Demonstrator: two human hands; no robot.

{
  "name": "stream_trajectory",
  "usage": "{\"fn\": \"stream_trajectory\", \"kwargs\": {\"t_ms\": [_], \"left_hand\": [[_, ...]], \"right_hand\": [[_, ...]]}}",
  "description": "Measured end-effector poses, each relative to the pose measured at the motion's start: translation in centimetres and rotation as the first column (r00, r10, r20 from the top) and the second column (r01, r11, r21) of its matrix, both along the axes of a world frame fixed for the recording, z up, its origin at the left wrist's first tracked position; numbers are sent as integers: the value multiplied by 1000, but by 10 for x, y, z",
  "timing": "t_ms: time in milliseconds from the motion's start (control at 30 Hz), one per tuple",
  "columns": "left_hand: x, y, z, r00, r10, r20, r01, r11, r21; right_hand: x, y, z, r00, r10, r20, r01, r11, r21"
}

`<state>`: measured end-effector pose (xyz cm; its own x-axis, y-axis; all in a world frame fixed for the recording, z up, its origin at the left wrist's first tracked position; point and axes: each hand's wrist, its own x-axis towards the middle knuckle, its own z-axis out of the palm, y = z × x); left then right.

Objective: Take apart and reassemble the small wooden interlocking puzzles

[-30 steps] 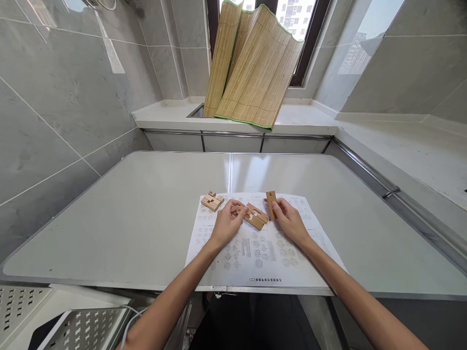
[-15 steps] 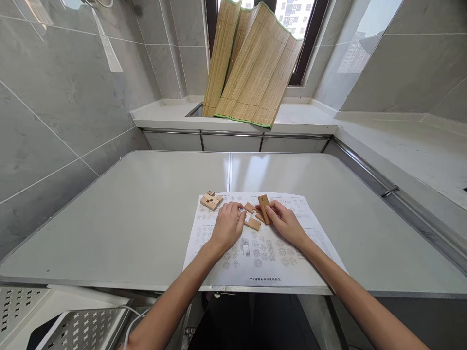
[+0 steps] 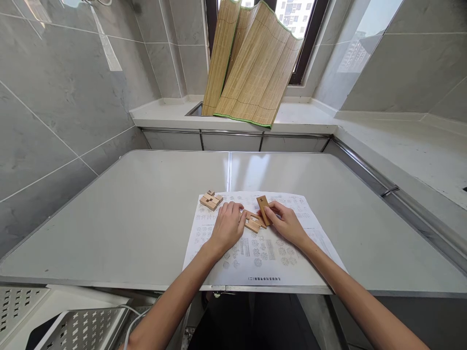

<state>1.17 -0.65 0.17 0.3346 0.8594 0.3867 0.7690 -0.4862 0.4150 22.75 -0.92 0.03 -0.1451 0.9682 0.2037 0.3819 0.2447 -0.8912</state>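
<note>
A printed sheet of diagrams (image 3: 262, 253) lies on the grey table. My left hand (image 3: 228, 226) rests on the sheet and presses against a notched wooden puzzle piece (image 3: 252, 222). My right hand (image 3: 286, 222) pinches a flat wooden bar marked with a number (image 3: 263, 209) and holds it against the notched piece's right side. A second cluster of joined wooden pieces (image 3: 210, 200) sits apart at the sheet's far left corner.
The grey table (image 3: 127, 209) has a seam down its middle and a metal rim. Rolled bamboo mats (image 3: 251, 63) lean on the window ledge behind it. Perforated metal shelving (image 3: 73, 325) stands low at the left.
My right hand brought the numbered bar leftward from the sheet's far edge to the notched piece. My left hand pushed the notched pieces closer together.
</note>
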Motion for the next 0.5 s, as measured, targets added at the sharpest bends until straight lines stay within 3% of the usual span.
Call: {"fn": "stream_trajectory", "kwargs": {"t_ms": [267, 500], "left_hand": [[0, -1, 0, 999, -32, -39, 32, 999, 17], [0, -1, -2, 998, -36, -47, 37, 999, 17]], "right_hand": [[3, 5, -4, 989, -145, 15, 145, 989, 35], [5, 6, -11, 955, -206, 215, 174, 972, 158]]}}
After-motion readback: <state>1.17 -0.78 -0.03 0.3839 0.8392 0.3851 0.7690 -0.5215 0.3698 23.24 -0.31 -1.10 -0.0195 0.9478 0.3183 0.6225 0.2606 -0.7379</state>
